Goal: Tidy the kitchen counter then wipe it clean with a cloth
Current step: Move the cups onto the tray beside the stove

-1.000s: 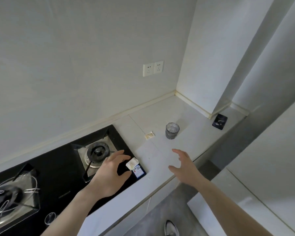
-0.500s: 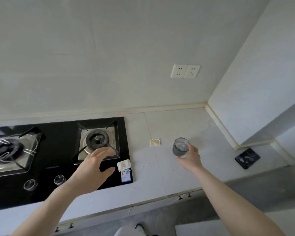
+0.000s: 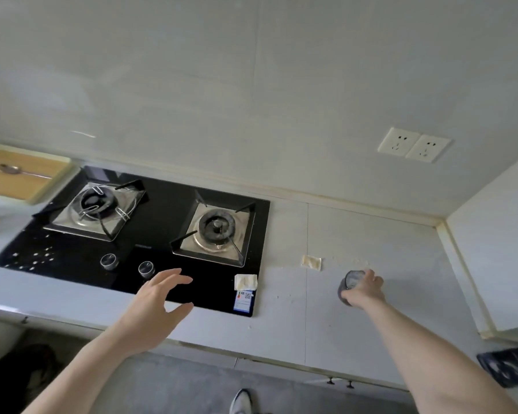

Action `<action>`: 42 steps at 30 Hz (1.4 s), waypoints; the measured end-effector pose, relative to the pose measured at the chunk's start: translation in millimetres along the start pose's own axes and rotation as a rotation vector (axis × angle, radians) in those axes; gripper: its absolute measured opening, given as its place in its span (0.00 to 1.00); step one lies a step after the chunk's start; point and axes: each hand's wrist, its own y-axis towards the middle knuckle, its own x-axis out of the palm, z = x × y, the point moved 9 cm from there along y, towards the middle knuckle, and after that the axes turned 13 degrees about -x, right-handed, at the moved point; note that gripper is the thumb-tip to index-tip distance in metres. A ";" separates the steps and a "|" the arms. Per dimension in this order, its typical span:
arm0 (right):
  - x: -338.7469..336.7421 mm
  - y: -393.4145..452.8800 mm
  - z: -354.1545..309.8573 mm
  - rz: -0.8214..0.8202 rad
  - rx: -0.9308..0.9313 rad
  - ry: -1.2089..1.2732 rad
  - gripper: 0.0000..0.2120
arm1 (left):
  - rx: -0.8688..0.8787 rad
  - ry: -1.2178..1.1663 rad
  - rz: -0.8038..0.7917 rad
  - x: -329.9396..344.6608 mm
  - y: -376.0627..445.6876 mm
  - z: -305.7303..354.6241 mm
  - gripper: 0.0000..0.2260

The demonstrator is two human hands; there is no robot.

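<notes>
Gripping glass [image 3: 350,284] — right hand [image 3: 366,289]

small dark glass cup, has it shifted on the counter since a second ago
Cannot tell: the small dark glass cup stays just right of the beige patch; the right hand now grips it.

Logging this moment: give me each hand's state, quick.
Left hand: open, fingers spread, holding nothing, over the hob's front edge.
Right hand: gripping the glass on the counter.
</notes>
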 end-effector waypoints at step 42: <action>286.4 -425.3 -636.6 -0.438 -1.253 0.038 0.39 | -0.420 -0.119 0.431 -280.9 -181.3 -401.8 0.18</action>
